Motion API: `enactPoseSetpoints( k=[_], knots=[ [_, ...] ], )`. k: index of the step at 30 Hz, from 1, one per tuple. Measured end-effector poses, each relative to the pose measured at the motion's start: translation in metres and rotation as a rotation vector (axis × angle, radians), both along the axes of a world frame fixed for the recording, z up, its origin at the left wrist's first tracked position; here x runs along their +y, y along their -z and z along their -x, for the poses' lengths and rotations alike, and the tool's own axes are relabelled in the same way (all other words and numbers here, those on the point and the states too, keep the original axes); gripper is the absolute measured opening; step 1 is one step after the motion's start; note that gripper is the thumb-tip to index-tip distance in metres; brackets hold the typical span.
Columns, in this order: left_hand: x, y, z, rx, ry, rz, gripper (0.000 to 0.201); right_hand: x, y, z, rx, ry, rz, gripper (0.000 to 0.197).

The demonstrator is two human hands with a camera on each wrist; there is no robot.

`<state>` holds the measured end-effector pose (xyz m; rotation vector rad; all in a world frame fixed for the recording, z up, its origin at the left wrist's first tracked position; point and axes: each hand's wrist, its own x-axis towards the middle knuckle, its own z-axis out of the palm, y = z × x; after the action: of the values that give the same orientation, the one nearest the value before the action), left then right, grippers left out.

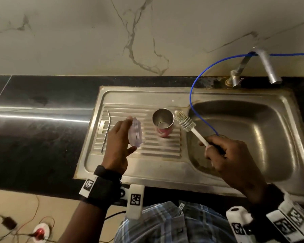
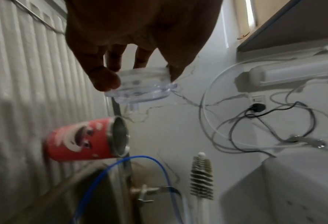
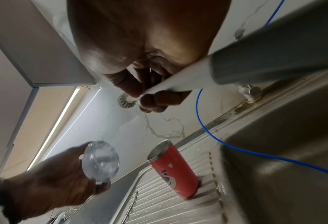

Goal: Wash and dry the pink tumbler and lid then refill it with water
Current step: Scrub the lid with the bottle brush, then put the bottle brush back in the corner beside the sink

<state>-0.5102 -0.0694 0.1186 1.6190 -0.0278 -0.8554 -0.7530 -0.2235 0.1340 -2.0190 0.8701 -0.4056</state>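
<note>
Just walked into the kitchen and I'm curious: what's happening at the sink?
A person is washing up a tumbler. The left hand holds the clear lid above the ribbed draining board. The right hand grips a bottle brush by its handle. The pink tumbler stands open and upright on the draining board, beside the basin. A metal straw lies to the left.

I'm at a home kitchen, prob.: stainless steel sink w/ ribbed drainboard, black stone counter, marble-look wall, metal tap.
</note>
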Motion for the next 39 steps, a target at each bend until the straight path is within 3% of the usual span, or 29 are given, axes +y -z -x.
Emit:
enactPoseSetpoints(
  k=[3, 9, 11, 14, 18, 21, 24, 27, 29, 30, 34, 39],
  knots=[
    [0.010, 0.034, -0.005, -0.140, 0.099, -0.166, 0.020, -0.002, 0.012, -0.005, -0.002, 0.022, -0.043, 0.015],
    [-0.011, 0.110, -0.006, -0.562, 0.438, -0.549, 0.061, 0.001, 0.019, -0.012, -0.025, -0.002, -0.018, 0.019],
    [-0.021, 0.124, -0.003, -0.589, 0.509, -0.633, 0.073, 0.003, 0.015, -0.011, -0.037, -0.018, -0.012, 0.033],
    [-0.032, 0.134, 0.000, -0.624, 0.514, -0.682, 0.077, 0.002, 0.016, 0.000, -0.041, 0.007, -0.043, 0.037],
    [-0.035, 0.137, 0.003, -0.672, 0.495, -0.704, 0.077, -0.003, 0.021, 0.027, 0.065, 0.101, -0.014, 0.035],
    [-0.033, 0.133, 0.009, -0.711, 0.523, -0.716, 0.085, -0.009, 0.027, 0.054, 0.169, 0.200, 0.024, 0.020],
    [-0.031, 0.116, 0.025, -0.789, 0.512, -0.783, 0.076, -0.020, 0.034, 0.082, 0.280, 0.288, 0.000, 0.013],
    [-0.031, 0.102, 0.054, -1.042, 0.543, -0.677, 0.042, -0.036, 0.044, 0.112, 0.268, 0.398, -0.068, 0.017],
    [-0.037, 0.104, 0.074, -1.148, 0.734, -0.489, 0.028, -0.052, 0.052, 0.131, 0.233, 0.462, -0.120, 0.022],
    [-0.043, 0.107, 0.085, -1.121, 0.877, -0.456, 0.029, -0.061, 0.057, 0.140, 0.219, 0.477, -0.128, 0.026],
    [-0.078, 0.120, 0.122, -0.951, 1.314, -0.664, 0.067, -0.101, 0.082, 0.176, 0.249, 0.529, -0.107, 0.035],
    [-0.111, 0.127, 0.169, -0.990, 1.760, -0.501, 0.071, -0.161, 0.090, 0.201, 0.387, 0.638, -0.112, 0.031]
  ],
)
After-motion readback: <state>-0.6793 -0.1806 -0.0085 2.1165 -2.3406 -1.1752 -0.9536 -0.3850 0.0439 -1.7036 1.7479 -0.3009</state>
